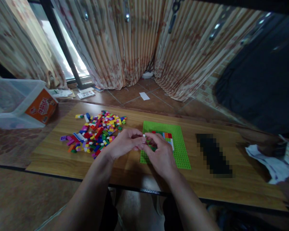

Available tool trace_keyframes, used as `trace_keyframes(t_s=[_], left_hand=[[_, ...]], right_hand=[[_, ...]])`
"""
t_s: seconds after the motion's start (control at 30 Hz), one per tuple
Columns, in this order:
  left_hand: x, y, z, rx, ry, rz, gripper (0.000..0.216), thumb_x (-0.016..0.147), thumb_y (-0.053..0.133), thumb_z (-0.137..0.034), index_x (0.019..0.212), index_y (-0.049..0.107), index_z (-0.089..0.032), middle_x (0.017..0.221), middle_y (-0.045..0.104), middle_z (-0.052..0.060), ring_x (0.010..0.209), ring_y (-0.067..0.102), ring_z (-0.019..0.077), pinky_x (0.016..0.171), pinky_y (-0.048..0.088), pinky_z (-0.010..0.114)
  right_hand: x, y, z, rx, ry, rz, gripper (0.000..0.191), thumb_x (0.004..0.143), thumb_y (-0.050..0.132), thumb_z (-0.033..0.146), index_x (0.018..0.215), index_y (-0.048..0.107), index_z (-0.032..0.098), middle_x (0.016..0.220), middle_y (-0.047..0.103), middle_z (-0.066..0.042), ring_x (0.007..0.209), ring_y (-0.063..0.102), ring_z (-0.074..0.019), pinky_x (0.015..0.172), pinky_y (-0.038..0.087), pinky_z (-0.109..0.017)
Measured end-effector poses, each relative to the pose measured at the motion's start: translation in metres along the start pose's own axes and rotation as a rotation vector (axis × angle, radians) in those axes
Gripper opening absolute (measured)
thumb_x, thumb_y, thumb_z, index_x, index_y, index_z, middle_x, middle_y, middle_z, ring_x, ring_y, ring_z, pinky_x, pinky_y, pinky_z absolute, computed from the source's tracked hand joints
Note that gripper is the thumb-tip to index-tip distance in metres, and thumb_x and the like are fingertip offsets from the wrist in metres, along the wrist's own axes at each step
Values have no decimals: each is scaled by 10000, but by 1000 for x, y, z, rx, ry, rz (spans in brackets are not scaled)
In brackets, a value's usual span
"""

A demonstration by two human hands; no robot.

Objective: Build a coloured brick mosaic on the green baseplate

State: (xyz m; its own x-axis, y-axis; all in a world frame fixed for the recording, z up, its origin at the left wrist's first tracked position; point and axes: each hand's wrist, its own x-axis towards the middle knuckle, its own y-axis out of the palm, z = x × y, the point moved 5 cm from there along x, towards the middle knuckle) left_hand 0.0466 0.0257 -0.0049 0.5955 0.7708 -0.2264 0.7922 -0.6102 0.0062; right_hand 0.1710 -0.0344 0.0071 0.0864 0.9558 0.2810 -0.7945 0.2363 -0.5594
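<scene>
My left hand point(125, 142) and my right hand point(161, 152) meet over the left part of a green baseplate point(181, 150). Between their fingertips is a small white toy brick point(144, 136), pinched from both sides. Most of it is covered by my fingers. Behind my right hand, several coloured bricks point(168, 136) in red, orange, blue and white sit joined on the baseplate, partly hidden by the hand. A loose heap of mixed toy bricks point(98, 131) lies to the left of my left hand, on the wooden table.
A clear plastic bin point(12, 109) with an orange label stands at the far left. On the table's right side is a pixelated dark object point(214, 155). Crumpled white cloth or paper point(267, 163) lies at the far right. Striped curtains point(135, 41) hang behind the wooden table point(125, 173).
</scene>
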Motion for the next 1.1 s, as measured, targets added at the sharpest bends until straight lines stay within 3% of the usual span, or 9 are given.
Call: trace_keyframes(t_s=[0.17,0.3,0.5,0.6,0.8,1.1], left_hand=[[4,16,2,51,24,111,262,791,658,-394,783,652,-132,636,640,11,582,583,97,554,443,195],[6,26,3,74,35,158,293,821,619,-426,823,666,-137,755,679,37,646,615,113,563,446,201],[12,12,8,58,51,-20,236,804,627,-372,809,653,-137,711,659,10,601,575,94,573,442,203],[13,7,10,71,35,-67,227,796,628,-358,809,648,-133,679,636,-2,590,563,94,562,427,201],[14,9,10,88,36,-41,235,793,623,-369,805,639,-134,671,621,-7,594,559,95,568,423,203],[11,6,6,125,63,-53,246,798,601,-378,787,637,-135,654,596,-10,594,535,98,561,410,202]], right_hand=[[-4,-19,-3,-101,-64,86,196,849,635,292,1037,656,240,1008,661,-48,943,609,-201,831,489,-359],[-5,-41,-21,-147,-67,85,190,825,665,335,995,670,251,1052,640,-54,1006,603,-224,865,488,-389],[-8,-74,-59,-186,-24,39,234,782,711,370,990,694,264,1121,603,-62,1048,603,-240,927,478,-439],[-10,-76,-68,-199,-10,70,236,778,714,363,992,705,263,1130,598,-63,1054,602,-239,930,479,-436],[-9,-70,-75,-241,-5,75,224,779,700,359,976,708,253,1135,587,-72,1055,593,-249,933,475,-457],[-9,-68,-63,-381,-87,89,198,795,660,315,966,694,220,1105,593,-92,1027,588,-261,909,490,-451]])
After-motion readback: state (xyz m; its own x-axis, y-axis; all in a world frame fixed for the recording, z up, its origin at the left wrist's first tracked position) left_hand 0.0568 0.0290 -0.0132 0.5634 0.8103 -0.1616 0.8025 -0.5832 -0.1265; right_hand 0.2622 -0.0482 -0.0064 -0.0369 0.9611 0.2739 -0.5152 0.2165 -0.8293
